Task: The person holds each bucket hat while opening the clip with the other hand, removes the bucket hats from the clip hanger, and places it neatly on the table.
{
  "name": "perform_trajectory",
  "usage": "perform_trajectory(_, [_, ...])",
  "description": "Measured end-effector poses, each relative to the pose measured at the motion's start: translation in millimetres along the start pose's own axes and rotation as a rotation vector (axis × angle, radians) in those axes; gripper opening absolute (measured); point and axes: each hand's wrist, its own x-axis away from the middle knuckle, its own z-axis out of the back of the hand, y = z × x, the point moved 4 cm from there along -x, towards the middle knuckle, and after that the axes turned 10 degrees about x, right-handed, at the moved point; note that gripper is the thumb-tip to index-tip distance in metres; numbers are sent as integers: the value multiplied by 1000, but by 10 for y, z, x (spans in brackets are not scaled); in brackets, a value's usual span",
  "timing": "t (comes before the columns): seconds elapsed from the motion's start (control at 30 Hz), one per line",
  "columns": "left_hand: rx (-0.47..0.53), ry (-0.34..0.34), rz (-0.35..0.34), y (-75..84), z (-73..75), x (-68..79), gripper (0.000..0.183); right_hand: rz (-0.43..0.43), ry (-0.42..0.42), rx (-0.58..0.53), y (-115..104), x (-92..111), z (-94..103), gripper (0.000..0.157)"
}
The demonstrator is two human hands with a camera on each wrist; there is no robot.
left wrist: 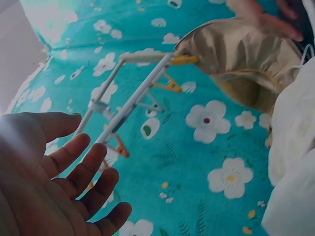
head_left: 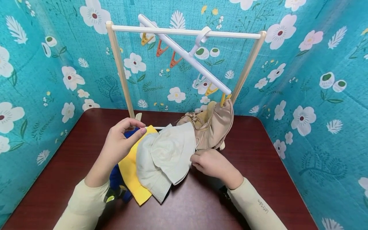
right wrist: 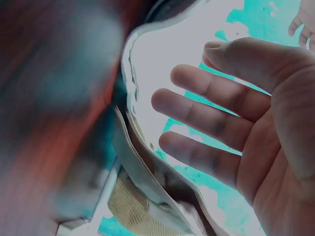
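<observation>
My left hand [head_left: 122, 137] hovers over the left side of a pile of hats, thumb and fingers apart and holding nothing. In the left wrist view its fingers are loosely bent. At the pile's right edge is my right hand [head_left: 211, 164], beside the brim of a white bucket hat [head_left: 175, 150]; in the right wrist view its relaxed fingers hold nothing. Under the white hat lie another pale hat [head_left: 146, 156], a yellow one [head_left: 129, 166] and a dark blue one [head_left: 115, 179]. A beige hat [head_left: 221, 124] hangs from a yellow clip [head_left: 223, 99].
A white hanger [head_left: 184, 52] with several coloured clips hooks over the rod [head_left: 178, 31] of a wooden-sided rack [head_left: 119, 67]. It tilts down to the right, where the beige hat hangs. Floral cloth [head_left: 304, 80] surrounds the dark red table [head_left: 253, 153].
</observation>
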Motion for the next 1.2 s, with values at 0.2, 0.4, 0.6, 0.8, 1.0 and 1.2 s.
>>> perform_trajectory(0.2, [32, -95, 2, 28, -181, 48, 17, -37, -4, -12, 93, 40, 110, 18])
perform_trajectory(0.4, [60, -128, -18, 48, -283, 76, 15, -77, 7, -15, 190, 73, 201, 18])
perform_trajectory(0.6, [-25, -299, -85, 77, -565, 94, 19, -141, -26, -19, 274, 112, 292, 12])
perform_trajectory(0.8, [-79, -455, -162, 181, -830, 64, 25, -224, -69, 0, 353, 169, 373, 12])
perform_trajectory(1.0, [-95, -481, -223, 264, -983, -36, 26, -293, -93, -7, 461, 237, 431, 14])
perform_trajectory(1.2, [-74, -528, -197, 290, -1117, -133, 28, -360, -146, -69, 564, 322, 511, 10])
